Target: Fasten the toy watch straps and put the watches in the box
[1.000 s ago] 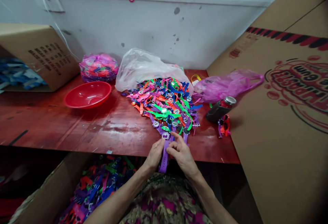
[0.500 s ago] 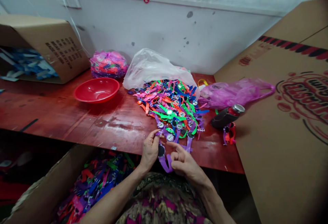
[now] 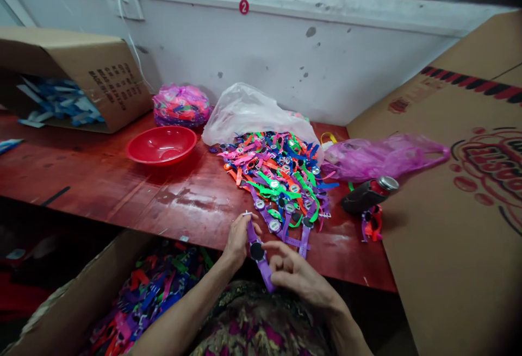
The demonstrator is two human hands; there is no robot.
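Note:
A purple wristwatch (image 3: pixel 256 251) with a round black face is stretched between my hands at the table's front edge. My left hand (image 3: pixel 238 241) is closed on its upper strap, by the white buckle. With curled fingers my right hand (image 3: pixel 296 272) grips the lower strap, its index finger reaching to the edge of the watch face. Just beyond lies a heap of wristwatches (image 3: pixel 273 176) in purple, green, pink, orange and blue, some face down. It spills from a white plastic bag (image 3: pixel 248 108).
Left of the heap are a red bowl (image 3: pixel 161 147), a filled pink bag (image 3: pixel 181 106) and an open carton (image 3: pixel 110 84). To the right lie a pink bag (image 3: pixel 379 155), a dark bottle (image 3: pixel 362 195) and a large cardboard sheet (image 3: pixel 440 247). Below left, a box (image 3: pixel 77 296) holds more watches.
The watch strap, curled at its lower end before, is now drawn out straighter, and its buckle end shows above my left hand. My view has shifted slightly, moving the scene right and down.

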